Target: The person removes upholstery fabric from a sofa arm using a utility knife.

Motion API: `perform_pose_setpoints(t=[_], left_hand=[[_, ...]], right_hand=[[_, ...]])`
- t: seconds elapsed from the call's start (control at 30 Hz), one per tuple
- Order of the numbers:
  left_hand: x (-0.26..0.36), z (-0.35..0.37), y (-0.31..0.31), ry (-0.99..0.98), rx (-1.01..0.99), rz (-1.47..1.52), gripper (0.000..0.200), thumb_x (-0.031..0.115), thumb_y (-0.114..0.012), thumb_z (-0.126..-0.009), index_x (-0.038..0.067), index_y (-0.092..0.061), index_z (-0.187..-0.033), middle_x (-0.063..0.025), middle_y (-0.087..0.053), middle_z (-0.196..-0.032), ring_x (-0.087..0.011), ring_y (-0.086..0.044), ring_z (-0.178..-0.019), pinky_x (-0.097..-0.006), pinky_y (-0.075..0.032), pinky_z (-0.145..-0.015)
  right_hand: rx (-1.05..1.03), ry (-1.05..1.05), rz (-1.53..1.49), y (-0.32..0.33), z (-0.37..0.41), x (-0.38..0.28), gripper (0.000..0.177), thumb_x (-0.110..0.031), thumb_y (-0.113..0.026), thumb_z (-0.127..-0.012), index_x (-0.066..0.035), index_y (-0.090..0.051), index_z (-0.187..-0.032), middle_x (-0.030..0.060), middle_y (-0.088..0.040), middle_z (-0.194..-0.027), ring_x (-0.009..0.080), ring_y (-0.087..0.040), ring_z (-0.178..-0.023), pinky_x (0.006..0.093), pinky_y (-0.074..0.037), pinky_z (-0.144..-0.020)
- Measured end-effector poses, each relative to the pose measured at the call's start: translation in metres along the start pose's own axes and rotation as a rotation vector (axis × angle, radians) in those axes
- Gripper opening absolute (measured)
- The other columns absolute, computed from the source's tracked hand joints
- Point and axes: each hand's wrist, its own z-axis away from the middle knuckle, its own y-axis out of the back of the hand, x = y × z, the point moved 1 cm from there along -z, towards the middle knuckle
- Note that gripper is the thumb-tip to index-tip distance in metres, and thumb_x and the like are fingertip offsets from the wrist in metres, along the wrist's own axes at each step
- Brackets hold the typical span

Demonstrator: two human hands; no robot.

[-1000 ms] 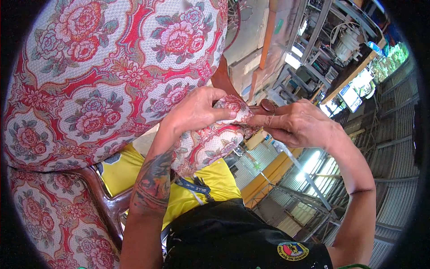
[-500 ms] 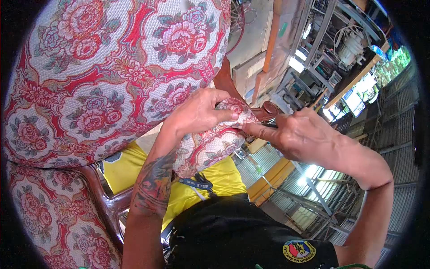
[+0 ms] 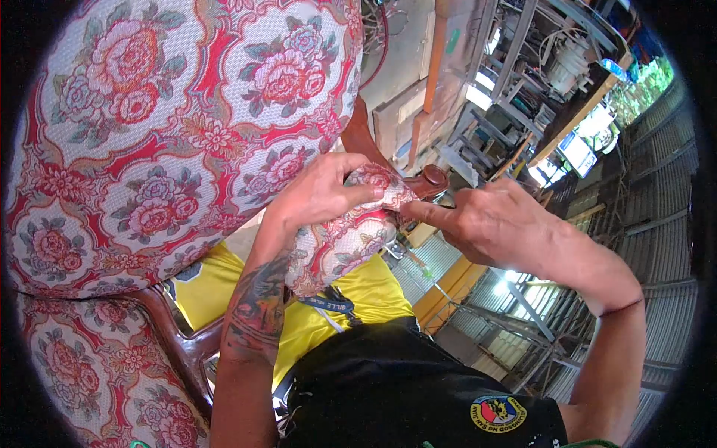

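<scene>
A chair's padded armrest (image 3: 345,240), covered in red and white floral fabric, sits in the middle of the view. My left hand (image 3: 320,194) grips the top of the pad, thumb pressing the fabric down near its front end. My right hand (image 3: 494,224) meets it from the right, fingers curled, with the index finger and thumb pinching the fabric edge beside the round brown wooden arm end (image 3: 433,179). Whether a small tool lies in the right hand cannot be seen.
The chair's floral backrest (image 3: 172,112) fills the upper left, and its seat (image 3: 82,366) and dark wooden frame (image 3: 175,328) the lower left. My yellow shirt (image 3: 366,287) and black apron (image 3: 388,388) are below. Shelving, machines and corrugated metal lie behind on the right.
My right hand has shifted slightly down and left along the armrest's front, and the wooden arm end now shows above it. The left hand keeps its grip.
</scene>
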Motion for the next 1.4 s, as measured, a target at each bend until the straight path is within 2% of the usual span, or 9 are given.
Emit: perform_pose_setpoints(t=[0.23, 0.3, 0.4, 0.53, 0.7, 0.77, 0.97, 1.17, 1.4], left_hand=[[0.014, -0.002, -0.004, -0.051, 0.025, -0.058, 0.023, 0.015, -0.079, -0.096, -0.002, -0.074, -0.11, -0.0032, -0.075, -0.097, -0.009, -0.064, -0.092, -0.0296, -0.052, -0.085], [0.012, 0.0, -0.003, -0.037, 0.033, 0.038, 0.022, 0.014, -0.079, -0.096, -0.002, -0.074, -0.109, -0.0028, -0.074, -0.096, -0.0087, -0.064, -0.092, -0.0291, -0.052, -0.085], [0.011, 0.002, 0.001, -0.01, 0.042, 0.078, 0.021, 0.014, -0.079, -0.096, -0.002, -0.074, -0.108, -0.0017, -0.073, -0.095, -0.0082, -0.063, -0.092, -0.0286, -0.051, -0.085], [0.016, 0.002, 0.0, 0.009, 0.051, 0.053, 0.019, 0.013, -0.08, -0.095, -0.002, -0.074, -0.106, -0.0015, -0.073, -0.092, -0.0072, -0.063, -0.089, -0.0285, -0.051, -0.081], [0.019, 0.005, -0.001, -0.03, 0.14, -0.117, 0.019, 0.014, -0.084, -0.091, -0.001, -0.076, -0.1, -0.0026, -0.073, -0.088, -0.0075, -0.064, -0.083, -0.0285, -0.052, -0.074], [0.02, 0.006, -0.001, -0.077, 0.169, -0.108, 0.019, 0.014, -0.085, -0.09, -0.001, -0.076, -0.098, -0.0029, -0.073, -0.087, -0.0077, -0.064, -0.081, -0.0287, -0.052, -0.073], [0.022, 0.006, 0.003, 0.046, 0.14, -0.011, 0.019, 0.015, -0.086, -0.09, 0.0, -0.076, -0.096, -0.0026, -0.072, -0.088, -0.0087, -0.065, -0.085, -0.0285, -0.052, -0.076], [0.028, 0.032, -0.013, 0.169, 0.099, 0.197, 0.062, 0.011, -0.087, -0.088, 0.001, -0.056, -0.141, -0.0024, -0.07, -0.118, -0.0131, -0.068, -0.104, -0.0296, -0.055, -0.096], [0.024, 0.039, -0.031, 0.493, 0.101, 0.624, 0.062, 0.004, -0.083, -0.089, 0.002, -0.057, -0.146, -0.0058, -0.071, -0.13, -0.0132, -0.069, -0.112, -0.0313, -0.055, -0.101]], right_hand=[[-0.032, -0.153, -0.303, 0.0, 0.022, 0.012, 0.053, -0.008, -0.065, -0.097, -0.015, -0.061, -0.15, 0.0153, -0.072, -0.074, 0.0322, -0.073, -0.066, 0.0448, -0.059, -0.064], [0.352, -0.326, -0.63, -0.004, 0.03, 0.018, 0.051, -0.004, -0.069, -0.098, -0.012, -0.064, -0.148, 0.0149, -0.077, -0.089, 0.02, -0.075, -0.07, 0.0343, -0.058, -0.067], [0.638, -0.364, -0.786, -0.031, 0.029, 0.021, 0.052, -0.001, -0.069, -0.098, -0.01, -0.063, -0.149, 0.0214, -0.078, -0.101, 0.0267, -0.072, -0.068, 0.0382, -0.058, -0.07], [0.448, -0.364, -0.86, -0.03, 0.029, 0.01, 0.047, -0.002, -0.066, -0.102, -0.006, -0.063, -0.148, 0.0159, -0.078, -0.107, 0.0157, -0.07, -0.079, 0.0338, -0.056, -0.078], [0.418, -0.311, -0.795, -0.038, 0.025, 0.015, 0.048, -0.002, -0.067, -0.102, -0.007, -0.062, -0.149, 0.0135, -0.072, -0.089, 0.0128, -0.066, -0.074, 0.0309, -0.054, -0.075], [0.47, -0.378, -0.843, -0.046, 0.024, 0.021, 0.051, -0.006, -0.07, -0.1, -0.014, -0.062, -0.151, 0.0172, -0.079, -0.107, 0.0261, -0.076, -0.077, 0.0374, -0.059, -0.073], [0.481, -0.473, -1.023, -0.068, 0.005, 0.02, 0.048, -0.01, -0.068, -0.104, -0.011, -0.06, -0.152, 0.0199, -0.078, -0.114, 0.0286, -0.079, -0.092, 0.0377, -0.059, -0.084], [0.504, -0.479, -1.133, -0.091, -0.016, 0.023, 0.048, -0.014, -0.066, -0.107, -0.012, -0.058, -0.154, 0.0192, -0.072, -0.137, 0.0226, -0.072, -0.119, 0.0356, -0.055, -0.099], [0.528, -0.513, -1.45, -0.104, -0.029, 0.03, 0.046, -0.017, -0.063, -0.11, -0.013, -0.056, -0.156, 0.0062, -0.073, -0.133, 0.0102, -0.062, -0.113, 0.0286, -0.051, -0.097]])
